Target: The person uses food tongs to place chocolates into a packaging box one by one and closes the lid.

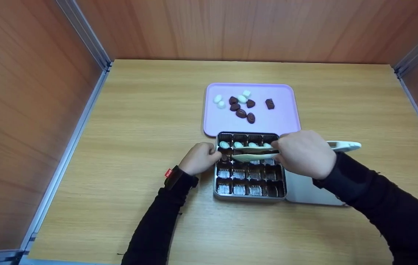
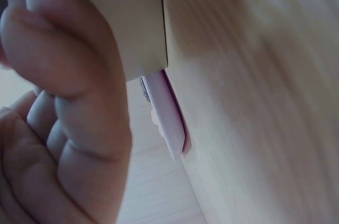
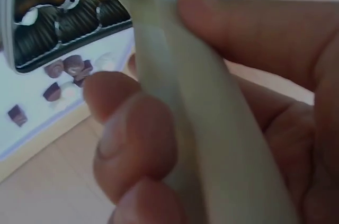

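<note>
A metal tin box (image 1: 249, 198) with a dark divided insert stands in front of me. White chocolates (image 1: 224, 144) lie along its far row. A dark piece (image 1: 224, 157) shows at the left of the second row. My right hand (image 1: 304, 154) grips pale tongs (image 3: 212, 128), whose arms reach leftward over the second row; whether the tips hold anything I cannot tell. At the box's left wall, my left hand (image 1: 201, 158) holds the rim, its thumb at the edge. The left wrist view shows its curled fingers (image 2: 90, 86) beside the wall.
Behind the box lies a pink-purple tray (image 1: 282, 125) with several dark chocolates (image 1: 241, 113) and white chocolates (image 1: 221, 105). A flat silver lid (image 1: 315, 189) lies against the box's right side, under my right arm. Wooden panels (image 1: 231, 29) enclose the table.
</note>
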The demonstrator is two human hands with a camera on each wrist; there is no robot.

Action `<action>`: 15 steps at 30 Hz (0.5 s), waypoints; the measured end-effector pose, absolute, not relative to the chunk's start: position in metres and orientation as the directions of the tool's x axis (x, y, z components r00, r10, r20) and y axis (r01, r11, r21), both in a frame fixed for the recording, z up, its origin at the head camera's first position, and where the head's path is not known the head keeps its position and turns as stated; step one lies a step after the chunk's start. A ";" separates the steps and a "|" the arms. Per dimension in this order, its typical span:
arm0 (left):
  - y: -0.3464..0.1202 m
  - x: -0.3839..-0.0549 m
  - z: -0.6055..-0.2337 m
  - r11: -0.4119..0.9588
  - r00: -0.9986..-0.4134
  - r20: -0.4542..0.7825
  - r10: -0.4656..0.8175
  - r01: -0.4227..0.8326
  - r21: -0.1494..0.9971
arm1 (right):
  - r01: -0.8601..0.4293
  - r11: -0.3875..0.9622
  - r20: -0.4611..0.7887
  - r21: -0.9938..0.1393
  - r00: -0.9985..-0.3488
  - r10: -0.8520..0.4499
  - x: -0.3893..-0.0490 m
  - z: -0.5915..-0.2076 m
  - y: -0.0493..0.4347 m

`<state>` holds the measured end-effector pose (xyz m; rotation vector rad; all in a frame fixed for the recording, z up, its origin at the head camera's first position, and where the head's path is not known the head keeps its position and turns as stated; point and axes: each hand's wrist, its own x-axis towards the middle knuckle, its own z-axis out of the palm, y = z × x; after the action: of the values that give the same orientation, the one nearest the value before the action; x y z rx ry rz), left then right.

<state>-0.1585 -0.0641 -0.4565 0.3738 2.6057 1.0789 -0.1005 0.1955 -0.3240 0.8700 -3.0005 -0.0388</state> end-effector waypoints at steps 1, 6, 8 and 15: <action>-0.064 -0.159 -0.457 0.686 -0.923 -0.169 0.346 0.126 0.717 | -0.535 0.844 0.006 0.027 -0.844 -0.536 -0.102 -0.323 0.193; -0.064 -0.159 -0.458 0.691 -0.924 -0.169 0.343 0.126 0.712 | -0.548 0.833 -0.013 0.074 -0.836 -0.549 -0.105 -0.318 0.180; -0.064 -0.159 -0.458 0.692 -0.924 -0.171 0.341 0.124 0.711 | -0.550 0.829 -0.026 0.102 -0.835 -0.550 -0.106 -0.315 0.176; -0.064 -0.160 -0.458 0.690 -0.924 -0.171 0.343 0.123 0.713 | -0.540 0.834 -0.114 0.116 -0.841 -0.529 -0.113 -0.307 0.176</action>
<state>-0.1599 -0.0640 -0.4580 0.3694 2.6111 1.0708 -0.1129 0.1756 -0.3065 0.8997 -3.0815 -0.2308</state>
